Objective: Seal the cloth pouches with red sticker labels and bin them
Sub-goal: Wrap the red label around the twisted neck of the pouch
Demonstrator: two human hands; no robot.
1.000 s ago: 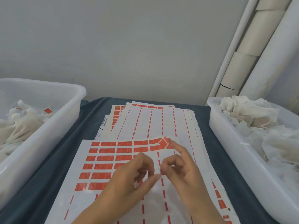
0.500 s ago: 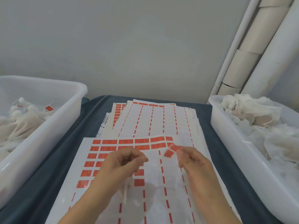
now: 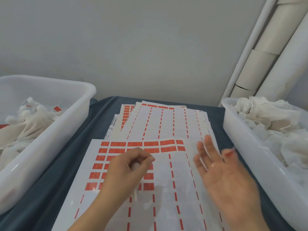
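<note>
Left hand point(image 3: 131, 165) pinching a white pouch string point(image 3: 135, 192) over the sheet point(image 3: 166, 189); right hand point(image 3: 216, 165) spread, blurred, red sticker point(image 3: 229, 152) seemingly on a fingertip; best pressed squarely onto the string.

The light is soft and even, with only faint shadows. The right hand point(image 3: 221, 174) is smeared by motion blur, and something red at its fingertips, maybe a sticker, is unclear. Glossy sheets point(image 3: 166, 194) show mild glare; edges bend slightly.
</note>
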